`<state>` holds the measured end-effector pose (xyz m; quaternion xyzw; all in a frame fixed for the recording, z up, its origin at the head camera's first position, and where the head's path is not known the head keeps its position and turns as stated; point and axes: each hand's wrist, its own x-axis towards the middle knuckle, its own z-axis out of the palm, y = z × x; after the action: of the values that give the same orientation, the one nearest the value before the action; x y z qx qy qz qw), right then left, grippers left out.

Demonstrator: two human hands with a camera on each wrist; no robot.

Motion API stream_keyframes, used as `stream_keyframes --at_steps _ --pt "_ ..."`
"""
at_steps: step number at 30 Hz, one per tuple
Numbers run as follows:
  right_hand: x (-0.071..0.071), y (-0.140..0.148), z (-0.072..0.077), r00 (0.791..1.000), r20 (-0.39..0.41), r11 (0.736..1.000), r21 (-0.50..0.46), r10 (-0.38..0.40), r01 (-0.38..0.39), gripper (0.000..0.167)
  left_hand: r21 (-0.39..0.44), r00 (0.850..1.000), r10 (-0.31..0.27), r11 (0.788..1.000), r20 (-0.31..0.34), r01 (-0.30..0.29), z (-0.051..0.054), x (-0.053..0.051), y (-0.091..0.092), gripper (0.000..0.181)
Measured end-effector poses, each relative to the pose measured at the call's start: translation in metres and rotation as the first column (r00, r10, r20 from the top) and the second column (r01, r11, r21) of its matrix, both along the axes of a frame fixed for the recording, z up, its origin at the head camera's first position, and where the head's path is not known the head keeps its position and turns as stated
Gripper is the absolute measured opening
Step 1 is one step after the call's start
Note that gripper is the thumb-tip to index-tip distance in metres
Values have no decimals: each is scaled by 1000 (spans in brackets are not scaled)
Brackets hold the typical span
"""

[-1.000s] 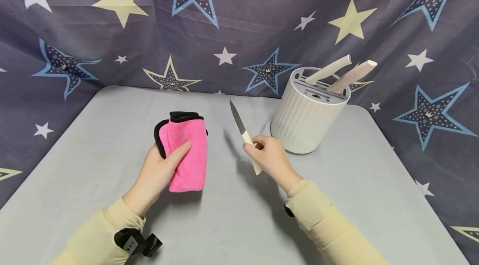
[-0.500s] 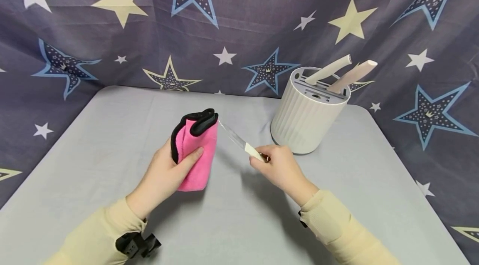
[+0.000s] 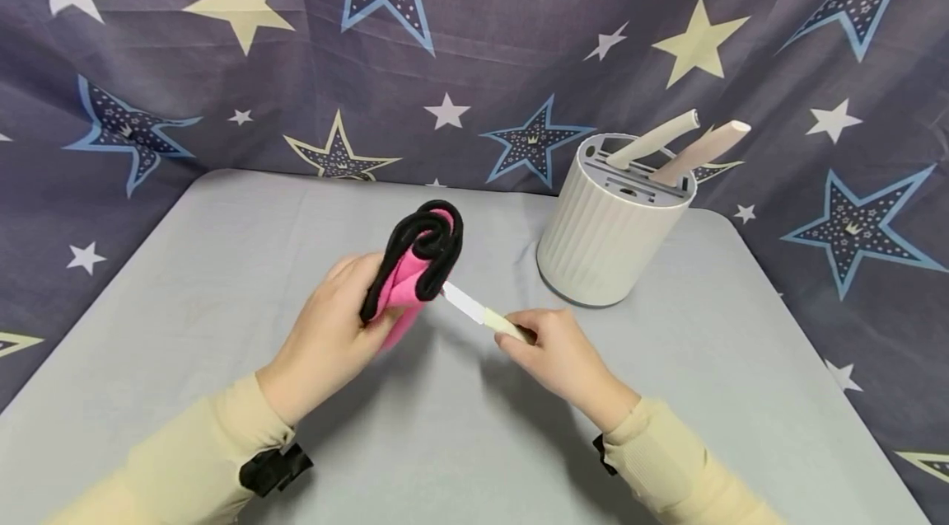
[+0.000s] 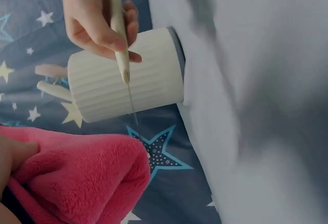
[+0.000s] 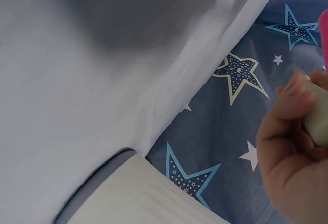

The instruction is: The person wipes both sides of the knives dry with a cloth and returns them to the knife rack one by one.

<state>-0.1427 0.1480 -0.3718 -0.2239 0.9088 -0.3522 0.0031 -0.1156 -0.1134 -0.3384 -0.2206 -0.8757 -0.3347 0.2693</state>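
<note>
Left hand (image 3: pixel 329 327) gripped a folded pink cloth (image 3: pixel 408 278); right hand (image 3: pixel 563 356) held a knife (image 3: pixel 480 312) by its handle — its long axis running left and far, blade toward the cloth, contact unclear. The ribbed holder (image 3: pixel 611 245) stood far right on the desk (image 3: pixel 200 294).

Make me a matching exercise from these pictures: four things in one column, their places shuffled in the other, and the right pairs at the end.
Things
1. Pink cloth
2. Knife
3. White ribbed holder
4. Pale pink handle

Places
A. Standing on the grey table
B. Held in the right hand
C. Sticking up from the holder's top
D. Held in the left hand

Pairs: 1-D, 2-B, 3-A, 4-C
</note>
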Motion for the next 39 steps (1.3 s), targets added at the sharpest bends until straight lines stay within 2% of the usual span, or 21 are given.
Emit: stream_keyframes --at_steps 4,8,12,18,21,25,29,34,39 --pt "3 1 -1 996 92 1000 -30 9 -6 12 -123 991 -48 992 -126 33 -1 -6 0 46" --pt "7 2 -2 980 199 996 -84 25 -8 15 -226 980 -82 973 -180 40 -2 -8 2 56" --pt "11 1 -1 951 305 988 -154 57 -10 21 -314 961 -136 948 -241 55 -3 -7 7 61" --pt "16 -2 0 908 403 976 -216 110 -22 24 -408 906 -192 913 -377 24 -5 -9 15 52" --pt "18 -3 1 893 428 968 -249 136 -28 28 -437 881 -191 899 -433 -20 -7 -8 19 37" --pt "21 -4 1 870 466 949 -314 160 -6 29 -445 839 -196 894 -508 -61 -12 -8 24 22" --pt "23 -4 1 842 508 922 -386 180 35 26 -437 796 -213 897 -566 -71 -17 -8 29 21" --pt "25 -6 -1 834 502 878 -477 228 47 18 -450 779 -234 890 -582 -68 -21 -8 31 23" --pt "28 -7 -3 816 534 860 -500 219 97 18 -478 773 -234 873 -589 -100 -26 -8 31 32"
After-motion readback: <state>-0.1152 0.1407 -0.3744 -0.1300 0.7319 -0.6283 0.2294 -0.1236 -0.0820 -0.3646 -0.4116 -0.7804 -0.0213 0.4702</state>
